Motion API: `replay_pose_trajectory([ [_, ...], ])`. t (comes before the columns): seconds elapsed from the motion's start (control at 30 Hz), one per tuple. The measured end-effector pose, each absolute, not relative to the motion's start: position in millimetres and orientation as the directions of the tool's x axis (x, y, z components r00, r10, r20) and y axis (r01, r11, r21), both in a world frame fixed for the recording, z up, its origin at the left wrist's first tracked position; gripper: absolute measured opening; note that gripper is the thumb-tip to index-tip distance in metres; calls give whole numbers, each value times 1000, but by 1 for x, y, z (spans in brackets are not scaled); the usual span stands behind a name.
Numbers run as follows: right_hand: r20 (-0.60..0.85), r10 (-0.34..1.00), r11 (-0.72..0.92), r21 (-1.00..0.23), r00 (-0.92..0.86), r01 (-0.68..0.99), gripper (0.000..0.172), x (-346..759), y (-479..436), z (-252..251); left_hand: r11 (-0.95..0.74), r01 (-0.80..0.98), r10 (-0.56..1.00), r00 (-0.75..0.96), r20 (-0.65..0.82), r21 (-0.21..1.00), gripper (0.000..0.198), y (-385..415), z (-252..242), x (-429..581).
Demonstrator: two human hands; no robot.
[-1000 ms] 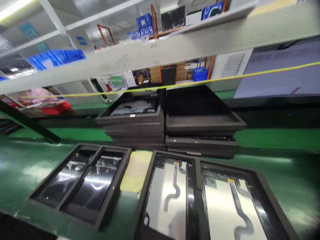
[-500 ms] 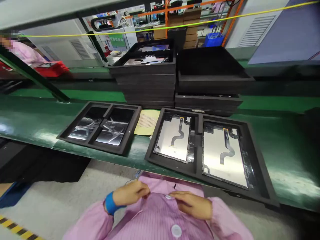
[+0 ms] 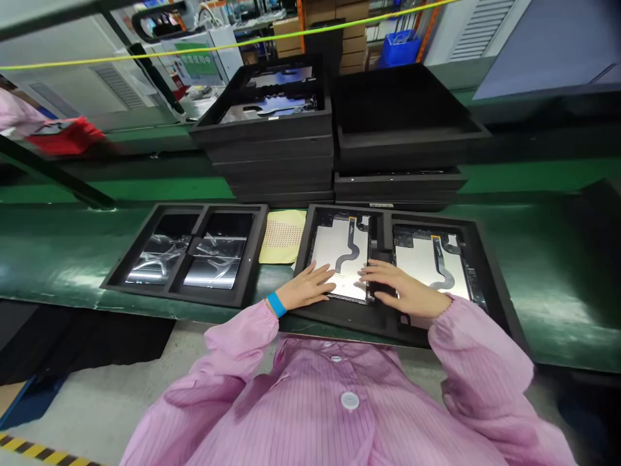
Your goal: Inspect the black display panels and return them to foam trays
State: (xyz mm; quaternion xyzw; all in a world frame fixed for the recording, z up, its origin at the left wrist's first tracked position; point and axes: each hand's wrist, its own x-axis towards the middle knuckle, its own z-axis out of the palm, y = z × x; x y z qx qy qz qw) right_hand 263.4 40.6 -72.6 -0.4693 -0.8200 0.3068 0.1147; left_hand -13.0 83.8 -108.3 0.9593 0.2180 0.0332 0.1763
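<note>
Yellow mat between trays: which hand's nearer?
Left. The left hand rests on the silver panel just right of the yellow mat; the right hand sits farther right, on the tray divider.

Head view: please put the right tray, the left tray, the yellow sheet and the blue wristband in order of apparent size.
1. right tray and left tray: nearly alike in size, so not ranked against each other.
2. yellow sheet
3. blue wristband, the smallest.
</note>
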Motion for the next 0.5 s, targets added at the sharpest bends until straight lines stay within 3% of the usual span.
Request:
replay_pose_trajectory([
  [0.23,-162,744,533,-442,-648,722,77,257,49,-86,-874,407,432,901,43,264,31,98,-96,-26],
  [0.5,-201,683,588,-419,-702,692,68,256,47,-95,-895,374,396,917,49,243,50,106,-102,-27],
])
